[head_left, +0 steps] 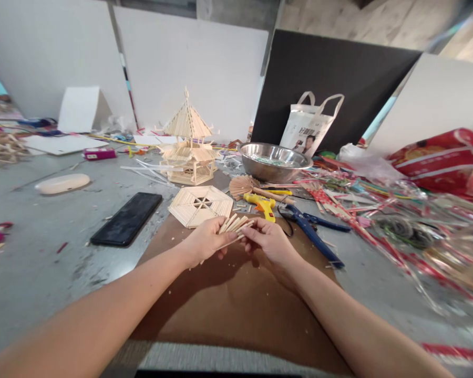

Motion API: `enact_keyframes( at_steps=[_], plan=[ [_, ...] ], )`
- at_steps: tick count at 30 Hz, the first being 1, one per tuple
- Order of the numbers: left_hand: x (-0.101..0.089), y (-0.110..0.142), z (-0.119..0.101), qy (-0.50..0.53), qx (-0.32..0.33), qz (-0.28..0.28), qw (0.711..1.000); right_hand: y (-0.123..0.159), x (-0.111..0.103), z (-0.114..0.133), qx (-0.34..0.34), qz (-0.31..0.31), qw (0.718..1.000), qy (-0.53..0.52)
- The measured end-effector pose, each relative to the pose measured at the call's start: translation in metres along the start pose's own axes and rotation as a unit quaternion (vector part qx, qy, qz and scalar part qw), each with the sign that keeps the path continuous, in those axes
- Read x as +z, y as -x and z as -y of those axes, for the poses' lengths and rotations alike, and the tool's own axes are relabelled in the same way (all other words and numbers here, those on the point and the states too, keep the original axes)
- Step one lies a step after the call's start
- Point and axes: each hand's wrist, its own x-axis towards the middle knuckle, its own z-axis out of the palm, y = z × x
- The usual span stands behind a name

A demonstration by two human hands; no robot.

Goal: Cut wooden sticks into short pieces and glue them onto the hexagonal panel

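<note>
My left hand (213,240) is closed round a loose bundle of thin wooden sticks (233,224) above the brown mat (236,315). At the bundle's right end, the thumb and fingers of my right hand (265,237) pinch one or more of the sticks. Just beyond my hands lies a flat hexagonal panel of wooden sticks (185,207) with a spoked opening in its middle. Behind it stands a small stick-built pavilion (187,123) with tiered roofs. A yellow glue gun (262,205) and blue-handled pliers (315,236) lie to the right of my hands.
On the left are a black phone (126,219) and a white oval case (63,184). A steel bowl (275,165) stands at the back, before a white tote bag (309,128). Wrappers and strips (378,210) clutter the right side. Pale boards (189,68) stand along the back.
</note>
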Motion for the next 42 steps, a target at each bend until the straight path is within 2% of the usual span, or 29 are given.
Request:
enact_keyframes(
  at_steps=[5, 16, 24, 32, 38, 42],
  plan=[
    [0.0015, 0.0005, 0.0011, 0.015, -0.006, 0.019, 1.0, 0.0004, -0.0002, -0.0007, -0.03, 0.004, 1.0, 0.002],
    [0.0012, 0.0026, 0.0008, 0.002, -0.029, 0.022, 0.999, 0.0005, -0.0005, -0.0015, -0.023, 0.032, 0.999, -0.029],
    [0.0049, 0.0025, -0.0013, 0.014, -0.01, 0.04, 0.999, 0.0011, 0.0027, -0.0022, -0.013, 0.016, 0.999, -0.047],
    [0.0072, 0.0037, -0.0033, -0.027, -0.019, 0.009, 0.999, 0.0017, 0.0043, 0.0008, 0.002, -0.015, 1.0, -0.023],
    [0.0084, 0.0041, -0.0041, 0.008, -0.012, 0.031, 0.999, 0.0021, 0.0033, 0.0019, -0.014, -0.009, 1.0, -0.009],
    [0.0078, 0.0041, -0.003, 0.075, -0.005, 0.058, 0.995, 0.002, 0.0013, 0.0004, -0.011, -0.009, 1.0, -0.01]
  ],
)
